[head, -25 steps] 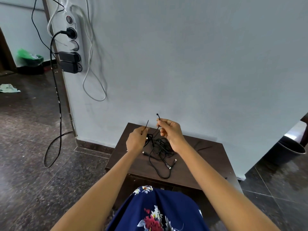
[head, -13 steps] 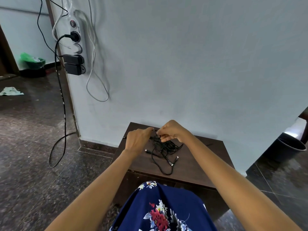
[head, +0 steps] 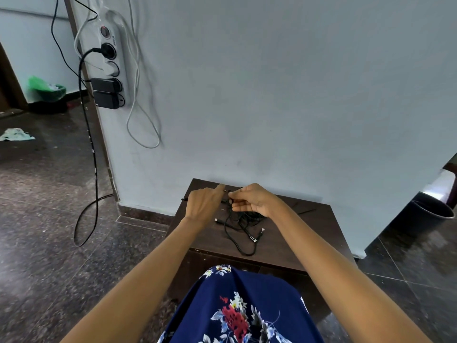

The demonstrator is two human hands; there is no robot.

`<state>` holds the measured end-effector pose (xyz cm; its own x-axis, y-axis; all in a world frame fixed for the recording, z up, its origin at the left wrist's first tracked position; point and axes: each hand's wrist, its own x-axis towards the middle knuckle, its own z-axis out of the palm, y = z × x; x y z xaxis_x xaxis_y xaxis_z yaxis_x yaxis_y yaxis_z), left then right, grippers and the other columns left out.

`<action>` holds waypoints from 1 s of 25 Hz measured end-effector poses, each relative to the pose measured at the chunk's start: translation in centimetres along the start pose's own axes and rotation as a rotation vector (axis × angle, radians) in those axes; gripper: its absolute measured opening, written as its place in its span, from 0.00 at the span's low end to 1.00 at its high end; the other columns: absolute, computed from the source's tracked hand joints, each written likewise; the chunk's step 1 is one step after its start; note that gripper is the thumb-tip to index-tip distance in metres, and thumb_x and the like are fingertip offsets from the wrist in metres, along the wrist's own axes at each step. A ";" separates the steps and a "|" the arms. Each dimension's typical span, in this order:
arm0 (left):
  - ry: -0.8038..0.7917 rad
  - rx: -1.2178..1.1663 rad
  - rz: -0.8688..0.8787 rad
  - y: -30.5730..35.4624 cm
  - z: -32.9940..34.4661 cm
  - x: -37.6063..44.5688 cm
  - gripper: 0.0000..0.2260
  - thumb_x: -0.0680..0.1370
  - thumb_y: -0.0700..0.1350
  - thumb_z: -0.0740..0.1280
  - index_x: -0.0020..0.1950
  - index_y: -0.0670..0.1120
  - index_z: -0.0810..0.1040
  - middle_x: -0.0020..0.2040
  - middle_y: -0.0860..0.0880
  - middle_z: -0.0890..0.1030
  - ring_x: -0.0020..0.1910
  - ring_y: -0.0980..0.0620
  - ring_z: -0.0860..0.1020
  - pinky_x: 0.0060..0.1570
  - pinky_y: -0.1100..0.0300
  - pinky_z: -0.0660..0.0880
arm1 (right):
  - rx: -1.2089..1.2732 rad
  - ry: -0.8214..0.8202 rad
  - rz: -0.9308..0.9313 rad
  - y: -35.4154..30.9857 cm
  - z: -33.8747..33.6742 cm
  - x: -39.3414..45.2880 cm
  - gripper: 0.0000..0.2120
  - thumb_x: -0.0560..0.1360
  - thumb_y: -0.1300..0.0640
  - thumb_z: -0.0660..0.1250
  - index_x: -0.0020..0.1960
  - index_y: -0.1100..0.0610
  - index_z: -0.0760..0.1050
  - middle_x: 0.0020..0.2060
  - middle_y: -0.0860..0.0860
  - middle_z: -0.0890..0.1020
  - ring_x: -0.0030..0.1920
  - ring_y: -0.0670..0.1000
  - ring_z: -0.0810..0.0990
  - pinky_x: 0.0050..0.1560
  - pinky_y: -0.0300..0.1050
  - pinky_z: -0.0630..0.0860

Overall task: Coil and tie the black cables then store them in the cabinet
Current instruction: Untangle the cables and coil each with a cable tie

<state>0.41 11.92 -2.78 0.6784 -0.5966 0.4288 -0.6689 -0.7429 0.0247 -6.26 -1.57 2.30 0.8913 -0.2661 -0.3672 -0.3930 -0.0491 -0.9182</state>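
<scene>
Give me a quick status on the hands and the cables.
Left hand and right hand both pinch a black tie at the black cables. Bundle loose on cabinet top, not yet tied. Nothing in the way.

Black cables (head: 243, 225) lie on the dark brown cabinet (head: 304, 233). Nearer than the cabinet, navy cloth (head: 237, 308) with red, white floral print. Behind it, a pale blue-grey wall (head: 284, 95).

Home: wall power strip (head: 112, 68), cabinet (head: 309, 233)

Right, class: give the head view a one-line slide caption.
Both hands, left and right, pinch a tie at the black cables on the dark cabinet.
</scene>
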 end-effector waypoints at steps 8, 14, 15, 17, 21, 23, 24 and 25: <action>-0.372 -1.322 -0.492 1.4 -0.1 0.6 0.14 0.80 0.48 0.61 0.36 0.46 0.74 0.27 0.52 0.67 0.20 0.58 0.64 0.19 0.67 0.58 | 0.058 0.292 -0.149 2.5 1.4 1.5 0.07 0.78 0.60 0.65 0.50 0.62 0.79 0.34 0.50 0.78 0.30 0.43 0.75 0.34 0.34 0.79; -0.530 -1.686 -0.772 0.6 -0.2 0.7 0.09 0.78 0.47 0.65 0.40 0.46 0.73 0.25 0.53 0.68 0.15 0.60 0.57 0.16 0.70 0.54 | -0.100 0.334 -0.290 3.0 1.8 1.4 0.07 0.77 0.58 0.67 0.50 0.61 0.80 0.41 0.52 0.80 0.33 0.44 0.76 0.34 0.34 0.76; -0.546 -1.706 -0.778 0.4 -0.2 0.7 0.08 0.78 0.47 0.65 0.41 0.46 0.73 0.24 0.53 0.68 0.14 0.60 0.57 0.16 0.70 0.54 | -0.186 0.379 -0.335 3.0 1.9 1.4 0.09 0.77 0.58 0.67 0.52 0.61 0.80 0.42 0.51 0.81 0.35 0.45 0.76 0.35 0.35 0.76; -0.567 -1.687 -0.751 -0.1 -0.1 0.6 0.06 0.78 0.47 0.66 0.43 0.47 0.75 0.25 0.54 0.67 0.15 0.60 0.56 0.16 0.70 0.54 | -0.276 0.423 -0.406 3.1 2.2 1.4 0.10 0.76 0.56 0.67 0.52 0.62 0.81 0.44 0.52 0.82 0.38 0.45 0.76 0.41 0.39 0.76; -0.555 -1.681 -0.707 -1.5 -0.2 -0.1 0.04 0.77 0.47 0.68 0.44 0.48 0.78 0.26 0.53 0.66 0.16 0.60 0.57 0.16 0.70 0.55 | -0.106 0.334 -0.385 3.1 3.0 0.7 0.04 0.76 0.56 0.69 0.43 0.51 0.81 0.34 0.46 0.80 0.29 0.40 0.73 0.31 0.31 0.72; -0.548 -1.711 -0.699 -2.1 -0.4 -0.7 0.03 0.76 0.47 0.68 0.44 0.48 0.79 0.25 0.54 0.67 0.16 0.60 0.57 0.17 0.70 0.55 | -0.033 0.284 -0.362 3.2 3.5 0.6 0.05 0.76 0.56 0.69 0.42 0.48 0.80 0.30 0.45 0.77 0.28 0.42 0.71 0.29 0.31 0.71; -0.542 -1.723 -0.695 -2.4 -0.5 -1.0 0.03 0.76 0.46 0.68 0.44 0.48 0.79 0.24 0.54 0.67 0.16 0.60 0.57 0.17 0.70 0.55 | -0.013 0.263 -0.358 3.2 3.7 0.6 0.05 0.76 0.56 0.68 0.43 0.48 0.81 0.29 0.44 0.77 0.29 0.42 0.71 0.30 0.31 0.71; -0.533 -1.724 -0.696 -2.6 -0.7 -1.1 0.03 0.76 0.46 0.68 0.44 0.48 0.79 0.25 0.54 0.67 0.16 0.60 0.57 0.17 0.70 0.55 | 0.001 0.246 -0.358 3.2 3.9 0.6 0.05 0.76 0.56 0.68 0.44 0.49 0.81 0.29 0.44 0.77 0.29 0.42 0.71 0.30 0.31 0.71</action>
<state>1.16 14.77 -2.66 0.7022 -0.6381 -0.3157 0.4102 0.0001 0.9120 -6.10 1.89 -1.42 0.8909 -0.4537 0.0203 -0.0689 -0.1792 -0.9814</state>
